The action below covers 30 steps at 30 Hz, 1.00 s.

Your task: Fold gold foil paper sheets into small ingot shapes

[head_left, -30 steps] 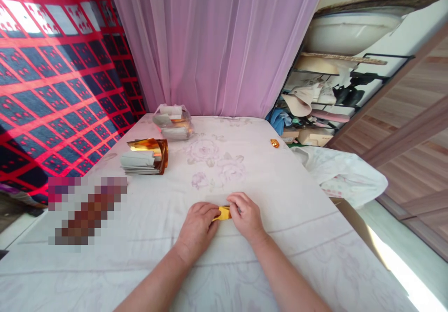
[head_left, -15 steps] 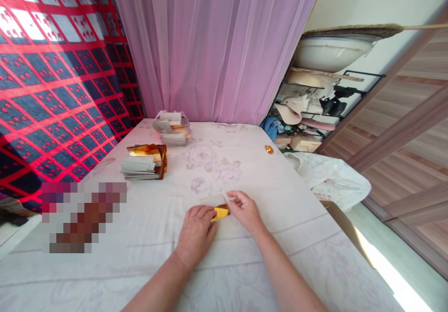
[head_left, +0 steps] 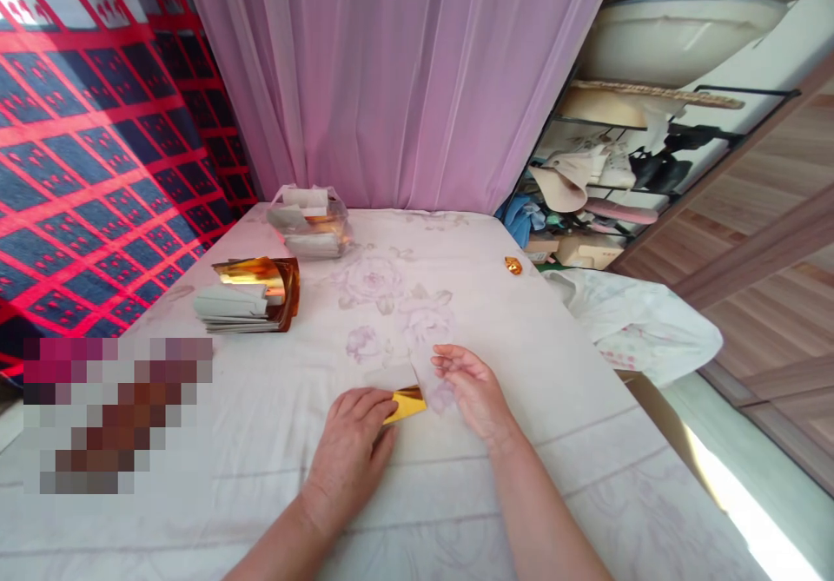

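A sheet of gold foil paper [head_left: 407,406] with a pale underside lies on the table, partly folded, its right end forming a point. My left hand [head_left: 355,429] grips its left part, fingers over the top and thumb along the near side; that end is hidden under the hand. To the right of the paper, a short gap away, my right hand [head_left: 474,390] hovers with its fingers loosely bent and apart, nothing seen in them.
On the left of the flowered tablecloth [head_left: 313,373] sits a stack of gold and grey paper [head_left: 251,296]. Behind it is a clear bag of similar paper [head_left: 311,223]. A small gold folded piece [head_left: 513,265] lies far right. A shelf rack [head_left: 599,173] and white bag [head_left: 645,325] stand beyond the right edge.
My right hand has let go of the paper's right end and moved off to the right. My left hand keeps its hold. The camera view has shifted slightly.
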Each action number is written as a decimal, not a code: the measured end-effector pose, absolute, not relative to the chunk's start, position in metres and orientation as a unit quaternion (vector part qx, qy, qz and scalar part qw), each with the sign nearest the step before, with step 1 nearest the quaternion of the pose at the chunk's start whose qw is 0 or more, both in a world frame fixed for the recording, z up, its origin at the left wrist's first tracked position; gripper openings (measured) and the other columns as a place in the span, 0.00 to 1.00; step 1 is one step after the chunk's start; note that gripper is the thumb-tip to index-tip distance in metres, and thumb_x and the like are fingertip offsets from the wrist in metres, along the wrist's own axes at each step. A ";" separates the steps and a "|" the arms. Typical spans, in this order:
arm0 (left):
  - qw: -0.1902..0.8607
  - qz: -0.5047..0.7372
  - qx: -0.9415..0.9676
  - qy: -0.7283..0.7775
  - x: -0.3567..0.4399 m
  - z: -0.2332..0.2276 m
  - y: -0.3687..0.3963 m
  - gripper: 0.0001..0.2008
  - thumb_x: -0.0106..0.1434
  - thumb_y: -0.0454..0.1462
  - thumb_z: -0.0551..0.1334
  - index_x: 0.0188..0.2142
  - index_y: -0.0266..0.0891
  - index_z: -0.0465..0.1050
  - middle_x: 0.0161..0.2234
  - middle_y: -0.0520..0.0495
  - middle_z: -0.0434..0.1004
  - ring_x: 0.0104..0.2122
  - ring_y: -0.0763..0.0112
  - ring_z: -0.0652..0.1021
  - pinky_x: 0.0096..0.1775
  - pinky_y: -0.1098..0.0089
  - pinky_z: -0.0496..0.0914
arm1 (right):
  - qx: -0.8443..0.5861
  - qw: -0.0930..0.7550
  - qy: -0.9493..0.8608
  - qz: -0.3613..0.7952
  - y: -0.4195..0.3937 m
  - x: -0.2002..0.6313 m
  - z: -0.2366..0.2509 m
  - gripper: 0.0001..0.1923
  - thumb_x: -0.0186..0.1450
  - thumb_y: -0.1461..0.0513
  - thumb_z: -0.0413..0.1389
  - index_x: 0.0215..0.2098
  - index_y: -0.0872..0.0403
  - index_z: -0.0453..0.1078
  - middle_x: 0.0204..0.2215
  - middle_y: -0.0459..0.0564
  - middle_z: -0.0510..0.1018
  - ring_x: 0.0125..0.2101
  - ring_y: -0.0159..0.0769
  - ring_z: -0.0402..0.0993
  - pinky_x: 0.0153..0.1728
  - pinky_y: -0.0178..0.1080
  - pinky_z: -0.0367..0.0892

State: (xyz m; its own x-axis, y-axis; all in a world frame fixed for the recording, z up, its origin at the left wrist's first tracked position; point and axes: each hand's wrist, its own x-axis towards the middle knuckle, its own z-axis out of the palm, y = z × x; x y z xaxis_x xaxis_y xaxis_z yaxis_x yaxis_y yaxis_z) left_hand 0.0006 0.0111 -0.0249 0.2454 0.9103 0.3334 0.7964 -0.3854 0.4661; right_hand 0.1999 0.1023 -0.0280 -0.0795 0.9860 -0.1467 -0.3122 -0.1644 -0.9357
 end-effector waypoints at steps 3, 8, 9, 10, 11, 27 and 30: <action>0.095 0.281 0.784 0.546 0.000 -0.026 0.011 0.13 0.64 0.33 0.59 0.47 0.41 0.73 0.48 0.44 0.77 0.49 0.58 0.74 0.50 0.52 0.69 | -0.427 0.513 -0.379 0.641 0.105 0.202 -0.028 0.15 0.47 0.63 0.63 0.34 0.49 0.78 0.38 0.47 0.80 0.40 0.36 0.75 0.43 0.40 0.70; 0.090 0.279 0.784 0.547 -0.001 -0.027 0.010 0.13 0.64 0.34 0.58 0.48 0.42 0.73 0.48 0.44 0.77 0.49 0.58 0.75 0.50 0.52 0.70 | -0.415 0.505 -0.384 0.652 0.106 0.204 -0.028 0.16 0.48 0.64 0.63 0.36 0.49 0.77 0.39 0.48 0.80 0.42 0.37 0.75 0.43 0.41 0.70; 0.089 0.279 0.784 0.548 -0.001 -0.027 0.010 0.13 0.64 0.34 0.58 0.47 0.42 0.74 0.48 0.44 0.78 0.49 0.58 0.75 0.50 0.52 0.70 | -0.415 0.506 -0.380 0.654 0.106 0.204 -0.029 0.16 0.48 0.64 0.63 0.36 0.49 0.77 0.39 0.47 0.80 0.41 0.37 0.75 0.43 0.40 0.70; 0.088 0.279 0.784 0.547 -0.001 -0.026 0.011 0.13 0.64 0.34 0.58 0.47 0.42 0.74 0.48 0.44 0.78 0.49 0.58 0.75 0.50 0.52 0.70 | -0.414 0.507 -0.375 0.656 0.106 0.204 -0.029 0.16 0.48 0.64 0.63 0.36 0.49 0.77 0.39 0.47 0.80 0.41 0.37 0.75 0.43 0.40 0.70; 0.087 0.279 0.785 0.547 -0.001 -0.026 0.011 0.13 0.64 0.34 0.58 0.48 0.42 0.74 0.47 0.44 0.78 0.49 0.58 0.75 0.50 0.52 0.70 | -0.413 0.509 -0.370 0.658 0.106 0.204 -0.029 0.16 0.47 0.64 0.63 0.36 0.49 0.77 0.39 0.47 0.80 0.41 0.36 0.75 0.42 0.39 0.70; 0.086 0.288 0.783 0.545 0.000 -0.024 0.011 0.13 0.64 0.34 0.58 0.47 0.42 0.74 0.47 0.43 0.78 0.48 0.59 0.75 0.50 0.53 0.70 | -0.409 0.509 -0.371 0.660 0.107 0.203 -0.025 0.15 0.47 0.63 0.64 0.35 0.49 0.78 0.37 0.47 0.80 0.38 0.35 0.75 0.42 0.39 0.70; 0.086 0.289 0.782 0.545 0.000 -0.023 0.011 0.13 0.64 0.34 0.58 0.47 0.42 0.75 0.47 0.43 0.78 0.48 0.59 0.75 0.50 0.53 0.71 | -0.412 0.513 -0.370 0.656 0.107 0.203 -0.026 0.14 0.47 0.62 0.64 0.34 0.50 0.78 0.37 0.47 0.81 0.37 0.36 0.75 0.41 0.39 0.70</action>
